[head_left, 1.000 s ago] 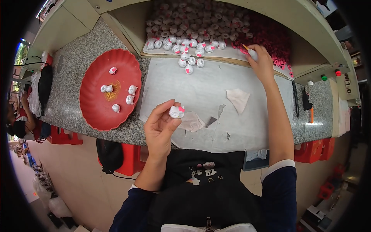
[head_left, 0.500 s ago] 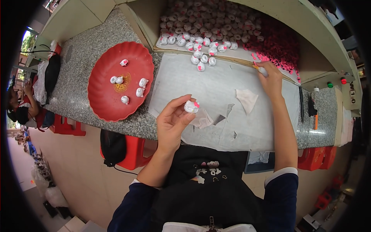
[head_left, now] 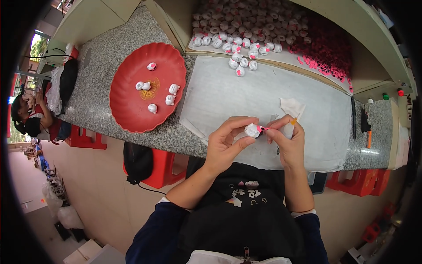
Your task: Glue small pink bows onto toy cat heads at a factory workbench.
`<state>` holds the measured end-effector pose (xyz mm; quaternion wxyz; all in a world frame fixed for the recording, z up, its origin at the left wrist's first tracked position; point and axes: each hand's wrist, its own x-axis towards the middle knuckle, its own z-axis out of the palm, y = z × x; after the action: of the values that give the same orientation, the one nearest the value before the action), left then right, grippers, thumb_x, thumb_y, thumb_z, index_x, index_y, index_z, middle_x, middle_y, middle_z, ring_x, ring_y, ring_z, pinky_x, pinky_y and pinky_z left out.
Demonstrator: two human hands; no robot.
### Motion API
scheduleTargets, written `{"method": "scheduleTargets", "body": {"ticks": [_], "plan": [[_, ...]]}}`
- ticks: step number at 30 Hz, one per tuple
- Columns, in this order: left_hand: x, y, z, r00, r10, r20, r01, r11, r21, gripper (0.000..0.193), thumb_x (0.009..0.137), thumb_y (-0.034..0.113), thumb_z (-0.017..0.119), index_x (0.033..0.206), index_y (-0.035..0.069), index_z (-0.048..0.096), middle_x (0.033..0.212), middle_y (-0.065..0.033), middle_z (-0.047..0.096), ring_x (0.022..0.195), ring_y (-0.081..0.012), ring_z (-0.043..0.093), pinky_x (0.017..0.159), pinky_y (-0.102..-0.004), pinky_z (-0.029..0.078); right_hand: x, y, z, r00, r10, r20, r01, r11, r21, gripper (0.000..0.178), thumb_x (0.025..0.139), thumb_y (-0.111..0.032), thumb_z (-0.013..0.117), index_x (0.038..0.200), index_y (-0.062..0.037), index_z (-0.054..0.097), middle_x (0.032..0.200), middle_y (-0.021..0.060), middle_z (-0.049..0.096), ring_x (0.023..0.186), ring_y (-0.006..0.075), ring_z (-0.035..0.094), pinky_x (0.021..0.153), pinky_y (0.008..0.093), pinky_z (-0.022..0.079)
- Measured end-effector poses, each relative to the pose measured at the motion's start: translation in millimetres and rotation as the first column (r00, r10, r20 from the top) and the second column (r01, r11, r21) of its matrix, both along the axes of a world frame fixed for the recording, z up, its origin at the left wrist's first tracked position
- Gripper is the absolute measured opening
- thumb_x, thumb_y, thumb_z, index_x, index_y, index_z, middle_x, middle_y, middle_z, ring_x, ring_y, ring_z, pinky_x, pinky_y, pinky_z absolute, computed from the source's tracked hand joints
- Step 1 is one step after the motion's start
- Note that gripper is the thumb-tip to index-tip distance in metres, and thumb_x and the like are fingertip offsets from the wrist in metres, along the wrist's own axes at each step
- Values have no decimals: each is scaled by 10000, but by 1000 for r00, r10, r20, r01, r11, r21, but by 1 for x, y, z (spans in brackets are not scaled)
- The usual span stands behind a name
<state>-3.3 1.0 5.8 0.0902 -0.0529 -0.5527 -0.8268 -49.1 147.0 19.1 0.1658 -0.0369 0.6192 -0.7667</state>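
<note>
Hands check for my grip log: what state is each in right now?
Left hand: closed on a white figurine.
Right hand: closed, pinching a small pink piece and holding an orange-tipped bottle.

The golden emblem (head_left: 149,93) in the red plate (head_left: 131,105) and pale lettering (head_left: 253,192) on the black garment (head_left: 237,222), lower right of this plate, are unreadable.

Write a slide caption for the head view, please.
Left hand holding a small round white figurine, right hand pinching a small pink piece close beside it.

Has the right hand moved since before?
Yes. Against the white sheet, the right hand moved left from near the pink pieces toward the sheet's near edge, next to the left hand.
</note>
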Motion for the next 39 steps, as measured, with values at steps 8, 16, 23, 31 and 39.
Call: {"method": "scheduleTargets", "body": {"ticks": [8, 16, 23, 31, 39], "plan": [[4, -2, 4, 978, 113, -173, -172, 909, -380, 290, 664, -81, 566, 948, -39, 524, 996, -157, 499, 933, -221, 497, 774, -287, 410, 18, -7, 9, 997, 10, 76, 12, 958, -288, 100, 666, 26, 603, 704, 5, 513, 686, 75, 541, 557, 93, 469, 483, 200, 369], [4, -2, 5, 977, 81, -198, -155, 905, -395, 298, 644, -87, 581, 932, -34, 532, 1010, -173, 496, 936, -229, 498, 775, -293, 409, 17, -8, 7, 995, 1, 104, 29, 957, -290, 100, 668, 21, 604, 707, -7, 516, 677, 48, 516, 539, 80, 439, 476, 192, 345], [6, 1, 10, 1000, -12, -10, 12, 999, 32, 275, 706, -42, 543, 975, -32, 488, 1035, -190, 481, 932, -230, 503, 791, -309, 410, 21, -12, 3, 986, -100, -137, 78, 984, -158, 247, 611, 9, 643, 803, -11, 488, 682, 55, 492, 557, 94, 454, 483, 201, 365], [11, -5, 7, 986, -165, 3, 162, 973, 164, 267, 723, -60, 524, 987, -37, 496, 1044, -167, 492, 992, -216, 467, 837, -307, 382, 23, -11, 9, 986, 62, -153, -83, 987, -135, 328, 607, 15, 659, 907, 5, 527, 735, 54, 554, 616, 74, 487, 533, 181, 373], [13, -4, 8, 989, -148, 30, 145, 986, 81, 247, 712, -52, 545, 959, -38, 531, 977, -130, 543, 945, -189, 502, 825, -284, 392, 25, -5, 5, 996, 64, -59, -74, 977, -201, 230, 640, 15, 649, 852, 13, 558, 735, 49, 574, 653, 71, 508, 584, 182, 390]]}}
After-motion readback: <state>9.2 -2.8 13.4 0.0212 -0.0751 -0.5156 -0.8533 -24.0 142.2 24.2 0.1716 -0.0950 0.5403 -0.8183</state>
